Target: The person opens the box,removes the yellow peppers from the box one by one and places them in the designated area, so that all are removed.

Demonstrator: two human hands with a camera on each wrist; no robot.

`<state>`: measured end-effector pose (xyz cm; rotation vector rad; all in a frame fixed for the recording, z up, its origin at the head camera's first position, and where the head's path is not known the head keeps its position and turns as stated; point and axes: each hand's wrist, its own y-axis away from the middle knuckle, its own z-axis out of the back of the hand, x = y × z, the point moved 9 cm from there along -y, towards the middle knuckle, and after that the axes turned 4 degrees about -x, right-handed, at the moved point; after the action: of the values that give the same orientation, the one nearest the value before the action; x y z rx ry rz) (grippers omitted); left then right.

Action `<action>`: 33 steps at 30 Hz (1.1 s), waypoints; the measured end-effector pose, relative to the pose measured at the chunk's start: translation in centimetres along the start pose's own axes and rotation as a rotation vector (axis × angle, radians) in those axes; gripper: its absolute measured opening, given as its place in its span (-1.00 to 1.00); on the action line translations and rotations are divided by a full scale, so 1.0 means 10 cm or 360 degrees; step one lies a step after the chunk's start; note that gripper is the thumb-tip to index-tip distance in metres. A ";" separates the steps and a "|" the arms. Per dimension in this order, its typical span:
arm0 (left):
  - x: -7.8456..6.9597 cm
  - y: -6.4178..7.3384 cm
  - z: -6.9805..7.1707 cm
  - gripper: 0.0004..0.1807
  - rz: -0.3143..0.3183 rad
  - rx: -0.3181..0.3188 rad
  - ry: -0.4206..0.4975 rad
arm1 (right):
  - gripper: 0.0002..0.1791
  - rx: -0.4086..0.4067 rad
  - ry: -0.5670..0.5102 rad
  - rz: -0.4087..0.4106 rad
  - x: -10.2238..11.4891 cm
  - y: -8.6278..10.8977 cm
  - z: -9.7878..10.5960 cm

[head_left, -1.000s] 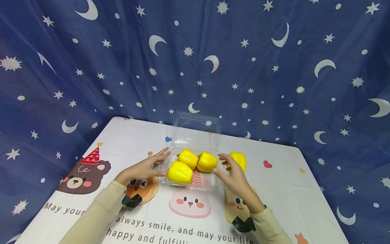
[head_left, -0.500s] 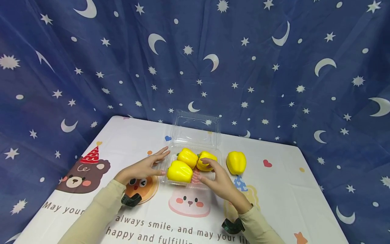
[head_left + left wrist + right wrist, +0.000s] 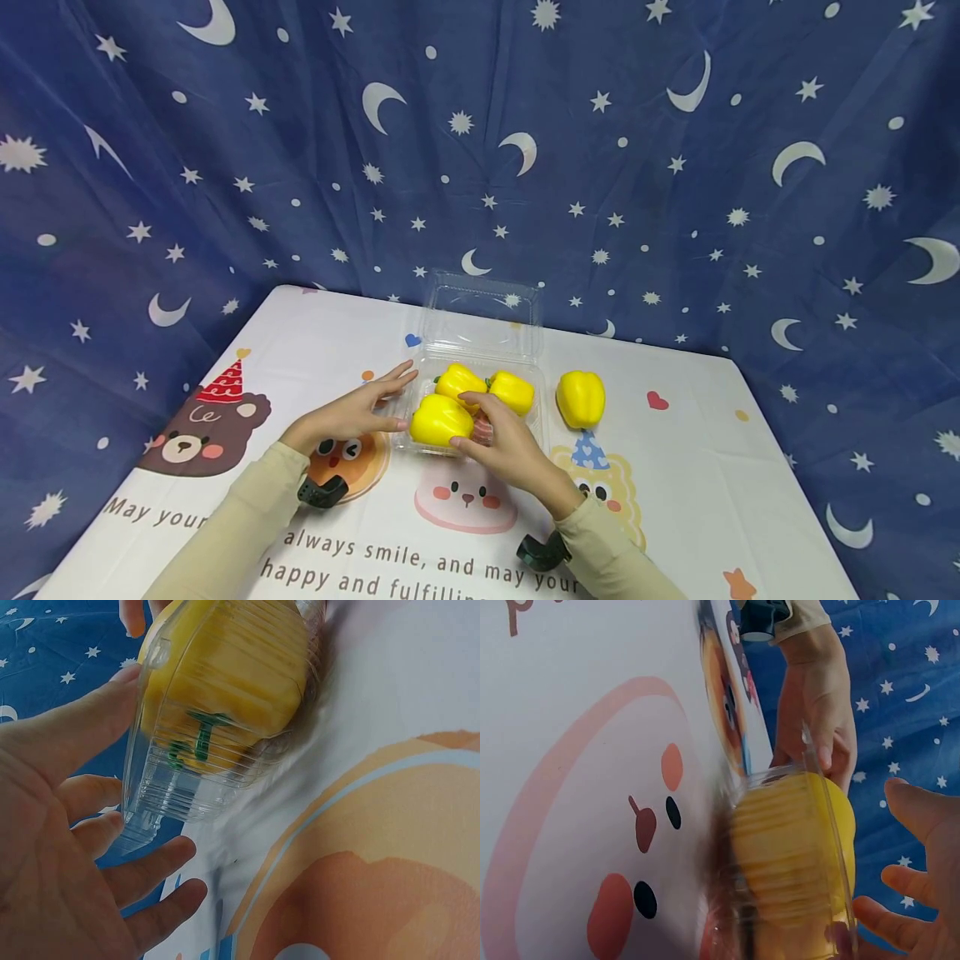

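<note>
Three yellow bell peppers lie in a clear plastic clamshell container point(image 3: 540, 429) with its lid raised: a front-left pepper point(image 3: 441, 420), a back-left pepper point(image 3: 460, 382) and a right pepper point(image 3: 512, 392). At the container's left side is my left hand point(image 3: 351, 413), its fingers spread; the thumb tip meets the rim in the left wrist view, where green stems point(image 3: 204, 735) show through the wall. My right hand point(image 3: 510, 446) reaches over the container's front right, thumb and fingers apart around the right side of the front-left pepper. In the right wrist view its fingers point(image 3: 907, 881) are not closed on it.
Another yellow bell pepper point(image 3: 581, 400) lies on the tablecloth right of the container. The transparent lid point(image 3: 483, 312) stands up at the back, near the blue star-patterned curtain point(image 3: 637, 167). The white printed tablecloth point(image 3: 690, 467) extends to both sides.
My right hand has moved left, from between the container and the loose pepper to beside the front-left pepper. The loose pepper is now fully uncovered. My left hand has stayed put.
</note>
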<state>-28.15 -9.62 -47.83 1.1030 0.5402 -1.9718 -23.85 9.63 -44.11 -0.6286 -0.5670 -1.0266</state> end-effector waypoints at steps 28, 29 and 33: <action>-0.01 0.00 0.00 -0.07 -0.0007 -0.0013 -0.0020 | -0.27 -0.0123 0.0356 -0.0086 0.02 -0.07 -0.19; -0.01 0.00 0.00 -0.08 -0.0006 -0.0013 -0.0020 | -0.27 -0.0124 0.0352 -0.0100 0.02 -0.07 -0.19; -0.01 0.00 0.00 -0.08 -0.0007 -0.0011 -0.0020 | -0.28 -0.0134 0.0349 -0.0131 0.02 -0.08 -0.18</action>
<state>-28.11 -9.59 -47.70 1.0851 0.5425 -1.9780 -24.19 7.94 -45.01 -0.5613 -0.3613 -1.1849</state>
